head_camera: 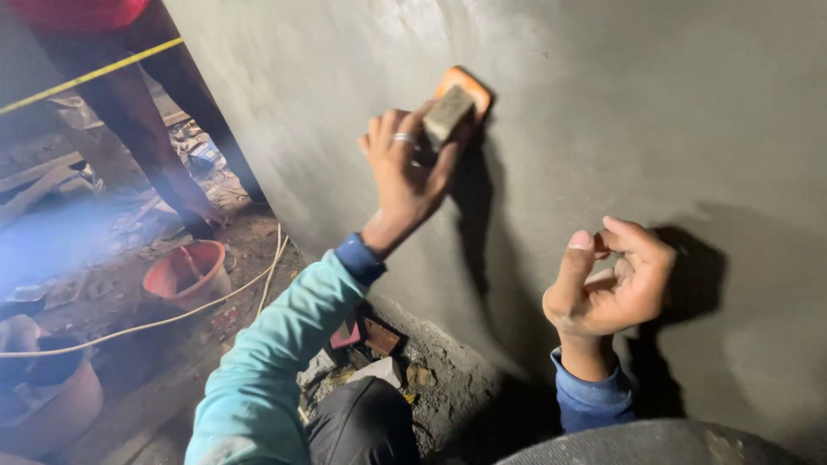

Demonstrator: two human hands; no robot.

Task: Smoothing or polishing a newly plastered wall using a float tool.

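Note:
My left hand (405, 168), with a ring on one finger, holds an orange plaster float (457, 102) by its grey handle and presses it flat against the wet grey plastered wall (603, 103). My right hand (616, 280) hangs lower and to the right, close to the wall, with its fingers curled loosely and nothing in them. Both arms wear blue cuffs; the left sleeve is teal. My dark-trousered knee (362, 426) sits below.
An orange bucket (188, 274) stands on the dirt floor at left, another tub (47, 387) at the lower left. A pale cord (155, 323) runs across the floor. Another person's legs (146, 129) stand at the back left. Brick rubble (370, 344) lies at the wall's foot.

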